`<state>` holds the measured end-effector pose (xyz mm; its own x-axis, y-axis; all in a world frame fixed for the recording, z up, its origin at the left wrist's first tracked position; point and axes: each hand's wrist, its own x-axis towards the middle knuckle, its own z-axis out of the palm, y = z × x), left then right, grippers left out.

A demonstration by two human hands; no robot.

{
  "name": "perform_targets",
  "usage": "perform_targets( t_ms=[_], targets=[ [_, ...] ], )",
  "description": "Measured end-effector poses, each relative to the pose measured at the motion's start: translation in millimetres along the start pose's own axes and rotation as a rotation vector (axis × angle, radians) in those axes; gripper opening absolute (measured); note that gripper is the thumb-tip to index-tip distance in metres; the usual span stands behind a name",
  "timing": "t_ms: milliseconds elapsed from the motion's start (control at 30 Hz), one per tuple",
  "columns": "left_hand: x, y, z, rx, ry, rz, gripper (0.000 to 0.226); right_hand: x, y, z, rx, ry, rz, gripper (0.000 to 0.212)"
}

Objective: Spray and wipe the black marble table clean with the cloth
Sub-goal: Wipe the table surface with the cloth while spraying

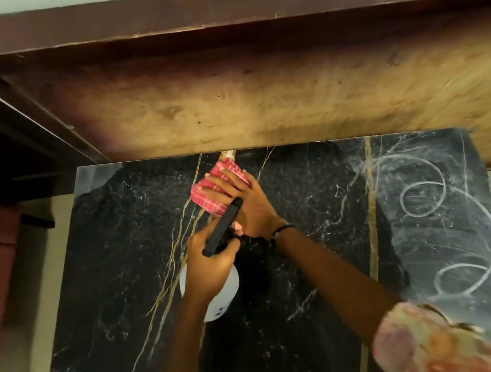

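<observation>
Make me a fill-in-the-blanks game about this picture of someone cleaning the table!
1. The right hand presses a ____ checked cloth on the black marble table.
2. The left hand holds a white ____ bottle with a black head.
3. White swirl marks cover the table's ____ side.
4. The right wrist wears a thin black ____.

Missing words: red; spray; right; band
</observation>
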<state>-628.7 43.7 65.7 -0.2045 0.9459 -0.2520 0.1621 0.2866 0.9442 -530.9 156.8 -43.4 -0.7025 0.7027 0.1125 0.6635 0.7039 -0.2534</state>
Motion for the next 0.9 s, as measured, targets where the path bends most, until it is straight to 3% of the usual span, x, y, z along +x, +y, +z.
perform_targets(
  t_ms=[100,267,367,433,600,667,733,900],
  targets=[
    [-3,3,6,0.037,0.01,-0.042,0.012,-49,47,-22,-0.053,0.028,0.077,0.067],
    [-14,10,25,0.038,0.042,-0.1,0.024,-103,157,-60,-0.041,0.024,0.5,0.075],
    [-20,16,40,0.025,0.06,-0.112,0.028,-80,170,-67,-0.019,0.027,0.69,0.078],
    [-24,22,58,0.036,0.06,-0.119,0.029,-66,159,-62,-0.006,0.01,0.652,0.074],
    [-25,29,97,0.048,0.035,-0.112,0.027,-107,123,-53,-0.001,-0.023,0.159,0.069],
    [-24,33,111,0.03,0.04,-0.106,0.029,-143,137,-58,-0.05,-0.028,0.074,0.069],
    [-22,37,124,0.018,0.037,-0.097,0.031,-178,170,-68,-0.085,-0.009,0.126,0.071],
    [-21,41,149,0.028,-0.005,-0.082,0.031,-205,256,-99,-0.064,-0.007,0.52,0.075]
  ],
)
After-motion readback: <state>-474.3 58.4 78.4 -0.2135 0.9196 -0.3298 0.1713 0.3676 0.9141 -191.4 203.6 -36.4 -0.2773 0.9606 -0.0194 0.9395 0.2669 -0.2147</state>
